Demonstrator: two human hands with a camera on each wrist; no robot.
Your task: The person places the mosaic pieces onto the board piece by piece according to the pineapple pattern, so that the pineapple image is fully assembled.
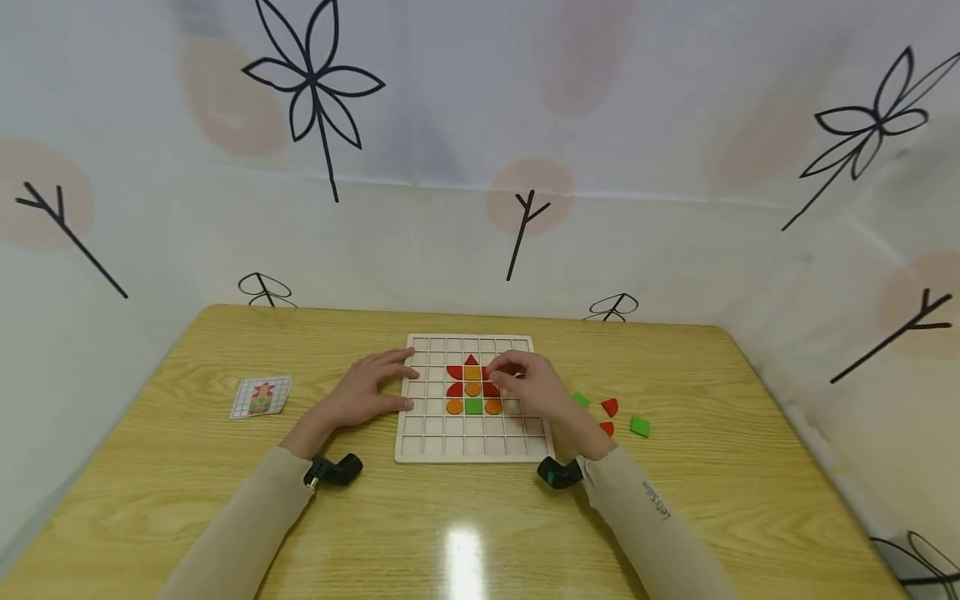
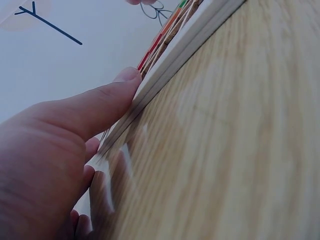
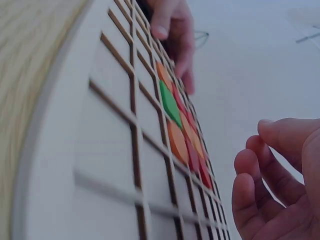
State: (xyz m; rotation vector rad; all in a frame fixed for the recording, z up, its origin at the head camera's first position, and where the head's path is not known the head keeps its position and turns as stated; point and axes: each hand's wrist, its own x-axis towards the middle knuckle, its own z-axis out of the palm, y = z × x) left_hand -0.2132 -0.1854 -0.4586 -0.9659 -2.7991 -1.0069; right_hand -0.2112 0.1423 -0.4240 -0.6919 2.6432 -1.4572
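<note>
A white gridded board (image 1: 431, 448) lies on the table. My left hand (image 1: 363, 390) rests at its left edge with fingers spread; in the left wrist view the thumb (image 2: 112, 97) touches that edge. Over the board's right half is my right hand (image 1: 536, 385), its fingers bent beside the red pieces. The right wrist view shows nothing between its thumb and fingers (image 3: 245, 165). In the grid sit a green square (image 1: 473, 406), orange circles (image 1: 454, 407), an orange square (image 1: 472, 373), a red triangle (image 1: 471, 360) and several red curved pieces (image 1: 454, 389). The right hand partly hides those on the right.
Right of the board lie loose red pieces (image 1: 610, 407) and green squares (image 1: 640, 426), one partly behind the right forearm. A card (image 1: 260, 397) printed with a coloured grid pattern lies at the left. A patterned white cloth (image 1: 420, 242) rises behind the wooden table (image 1: 405, 533).
</note>
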